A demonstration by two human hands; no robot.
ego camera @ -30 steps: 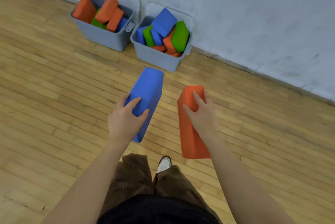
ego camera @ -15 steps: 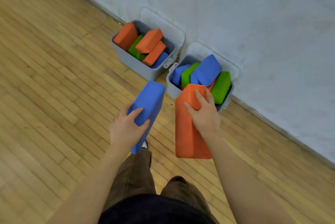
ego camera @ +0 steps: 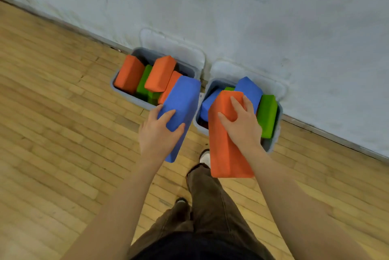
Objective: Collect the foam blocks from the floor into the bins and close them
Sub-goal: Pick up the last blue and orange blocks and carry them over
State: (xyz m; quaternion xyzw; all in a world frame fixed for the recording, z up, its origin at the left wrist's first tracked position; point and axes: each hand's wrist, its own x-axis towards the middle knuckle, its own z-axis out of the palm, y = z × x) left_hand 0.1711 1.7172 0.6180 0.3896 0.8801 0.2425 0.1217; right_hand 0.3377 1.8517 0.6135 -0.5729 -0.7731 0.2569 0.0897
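My left hand (ego camera: 157,133) grips a long blue foam block (ego camera: 182,108), whose far end reaches over the front right corner of the left grey bin (ego camera: 117,89). My right hand (ego camera: 242,125) holds an orange foam block (ego camera: 225,150) upright over the front of the right grey bin (ego camera: 273,144). The left bin holds orange and green blocks (ego camera: 160,73). In the right bin lie blue blocks (ego camera: 249,89) and a green block (ego camera: 267,115). Both bins stand open, with their pale lids (ego camera: 172,46) tipped back against the wall.
The bins sit side by side on a wood plank floor (ego camera: 52,133) against a pale wall (ego camera: 252,17). My legs in brown trousers (ego camera: 206,200) and a white shoe (ego camera: 205,156) are just in front of the right bin.
I have walked closer to the bins, which now lie right under my hands. Both blocks have moved forward over the bins while staying in my grip.
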